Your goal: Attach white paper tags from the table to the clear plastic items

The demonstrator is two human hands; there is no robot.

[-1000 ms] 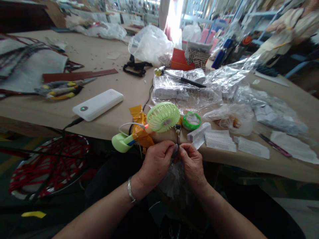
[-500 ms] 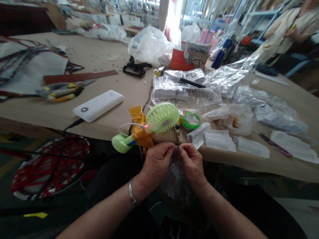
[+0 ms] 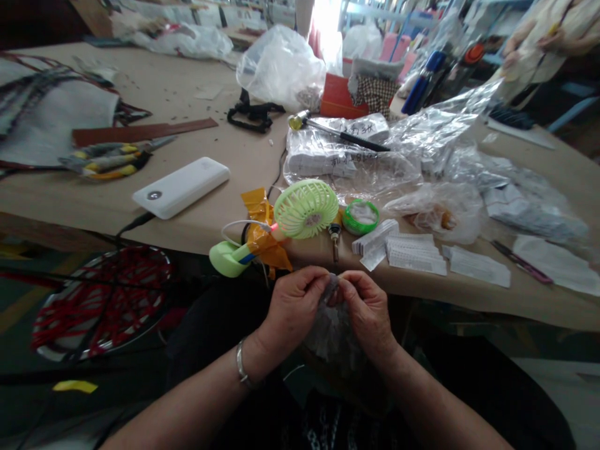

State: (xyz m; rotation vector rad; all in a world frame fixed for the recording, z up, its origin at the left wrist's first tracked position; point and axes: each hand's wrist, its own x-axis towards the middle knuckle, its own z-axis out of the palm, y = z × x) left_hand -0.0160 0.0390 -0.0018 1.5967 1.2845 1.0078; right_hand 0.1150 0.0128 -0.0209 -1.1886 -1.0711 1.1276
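Observation:
My left hand (image 3: 293, 306) and my right hand (image 3: 368, 309) meet in front of the table edge, fingertips pinched together on a small dark piece (image 3: 330, 287) that I cannot make out. A clear plastic bag (image 3: 330, 334) sits in my lap under both hands. Just above them a small metal tool (image 3: 334, 240) stands at the table edge. Beside it a green mini fan (image 3: 305, 209) is taped with yellow tape (image 3: 262, 240) to a green base (image 3: 227, 259).
A white power bank (image 3: 180, 187), pliers (image 3: 105, 164), a green tape roll (image 3: 359, 217) and stacks of white labels (image 3: 415, 253) lie on the tan table (image 3: 210, 156). Crumpled plastic bags (image 3: 435, 162) cover the right side. A basket of red cord (image 3: 100, 300) sits at floor left. Another person (image 3: 546, 37) works far right.
Both hands have dropped slightly away from the metal tool at the table edge, still pinched together. The view has tilted a little downward.

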